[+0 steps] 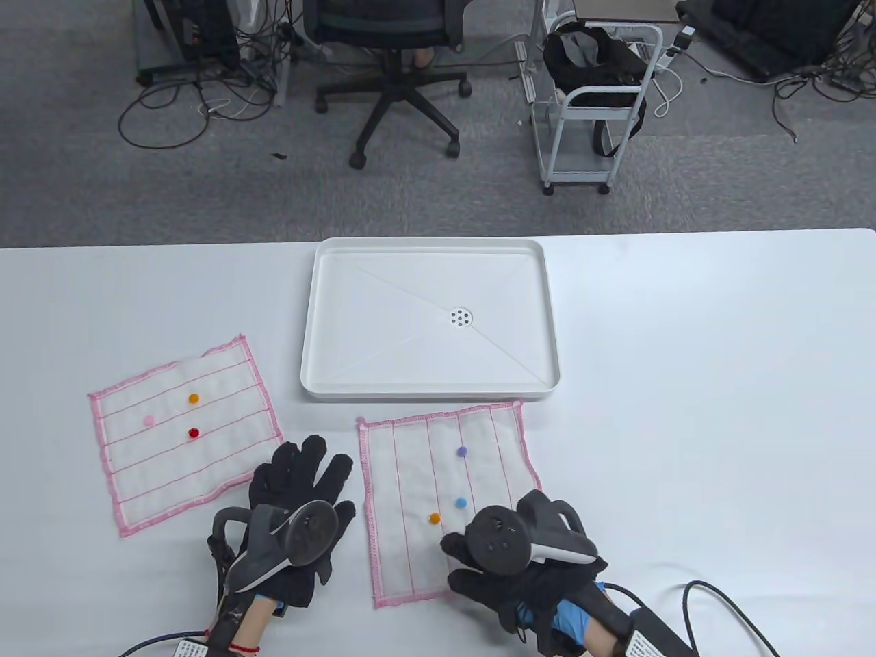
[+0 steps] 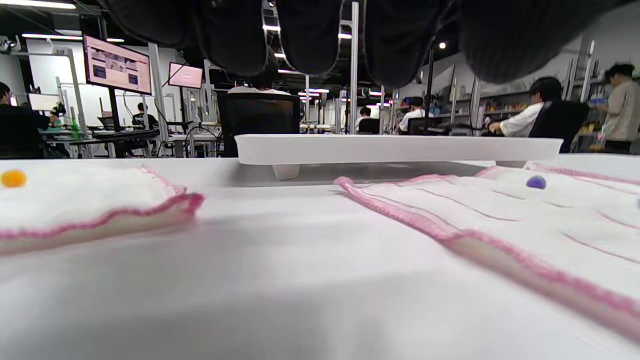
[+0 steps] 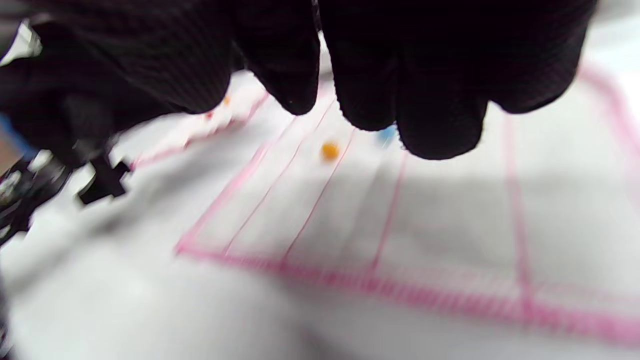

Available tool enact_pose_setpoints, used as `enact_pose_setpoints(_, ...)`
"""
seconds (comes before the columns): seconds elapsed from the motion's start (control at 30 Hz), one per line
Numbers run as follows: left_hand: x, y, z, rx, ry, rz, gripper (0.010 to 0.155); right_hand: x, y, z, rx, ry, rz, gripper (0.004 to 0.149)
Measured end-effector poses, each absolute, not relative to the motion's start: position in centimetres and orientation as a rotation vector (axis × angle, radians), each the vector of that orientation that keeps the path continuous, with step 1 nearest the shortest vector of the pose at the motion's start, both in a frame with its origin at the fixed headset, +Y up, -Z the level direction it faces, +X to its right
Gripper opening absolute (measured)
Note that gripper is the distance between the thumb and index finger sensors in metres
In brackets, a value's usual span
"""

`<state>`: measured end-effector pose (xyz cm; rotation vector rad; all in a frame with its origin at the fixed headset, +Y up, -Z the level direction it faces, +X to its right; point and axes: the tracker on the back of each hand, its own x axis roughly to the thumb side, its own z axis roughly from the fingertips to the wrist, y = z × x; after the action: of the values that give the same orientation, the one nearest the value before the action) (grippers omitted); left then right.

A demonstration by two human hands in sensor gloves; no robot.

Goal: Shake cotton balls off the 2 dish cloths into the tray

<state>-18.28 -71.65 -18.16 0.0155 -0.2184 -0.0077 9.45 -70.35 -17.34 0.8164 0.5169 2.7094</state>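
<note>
left hand point(image 1: 298, 506): flat on the table point(image 1: 684, 410), fingers spread and straight, holds nothing; sits in the gap between the 2 cloths
right hand point(image 1: 506, 561): over the near right corner of the right cloth point(image 1: 448, 499), fingers bent downward above the fabric in the right wrist view; cannot tell if they touch or pinch it yet, view is blurred
right cloth: lies flat, just in front of both hands, long axis running away from the person toward the tray point(image 1: 430, 318); far edge almost touching the tray's near rim
right cloth balls: 3, purple ball point(image 1: 462, 452) farthest, blue ball point(image 1: 461, 503) and orange ball point(image 1: 434, 518) close to the right hand's fingers
left cloth point(image 1: 185, 434): flat, turned at an angle, off to the left of the left hand; near right corner just beside that hand
left cloth balls: 3, orange point(image 1: 194, 397), pink point(image 1: 148, 421), red point(image 1: 194, 432)
tray: straight ahead past the right cloth, no balls in it; well right of the left cloth
nearer hand: right hand for the right cloth, left hand reaches either cloth
key relation: right cloth points straight at the tray, so a lift of its near edge should tip the balls forward into it
progress: judged not started, all 6 balls still on the cloths
risk: balls roll off the side edges
</note>
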Motion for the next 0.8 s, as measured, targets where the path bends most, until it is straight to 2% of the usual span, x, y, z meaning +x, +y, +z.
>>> enact_pose_setpoints(0.1, -17.0, -71.3, -19.0, -0.082, -0.185, -0.084, 0.067, 12.3, -69.5, -18.8, 0.584, 0.323, 2.786, 0.064)
enact_pose_setpoints(0.2, -16.4, -71.3, -20.1, -0.14, -0.18, -0.052, 0.058, 15.3, -69.9, -20.4, 0.325, 0.171, 2.864, 0.063)
enact_pose_setpoints(0.3, -16.8, -71.9, -20.9, -0.197, -0.149, 0.019, 0.056, 17.8, -71.3, -22.0, 0.126, 0.16, 2.88, 0.061)
enact_pose_setpoints(0.4, -17.4, -73.4, -20.7, -0.188, -0.103, 0.087, 0.062, 19.2, -73.0, -23.1, -0.078, 0.16, 2.906, 0.06)
enact_pose_setpoints(0.47, -17.5, -73.9, -20.5, -0.232, -0.095, 0.009, 0.065, 19.6, -74.4, -23.8, -0.13, 0.339, 2.882, 0.066)
enact_pose_setpoints(0.53, -17.1, -74.3, -20.4, -0.226, -0.073, -0.081, 0.065, 19.4, -75.5, -24.2, -0.094, 0.447, 2.81, 0.071)
enact_pose_setpoints(0.63, -16.0, -74.7, -20.5, -0.23, -0.059, -0.16, 0.067, 18.5, -75.9, -24.4, -0.037, 0.448, 2.818, 0.074)
enact_pose_setpoints(0.8, -14.5, -75.9, -21.4, -0.312, -0.011, -0.173, 0.07, 16.6, -77.2, -24.5, 0.022, 0.425, 2.786, 0.067)
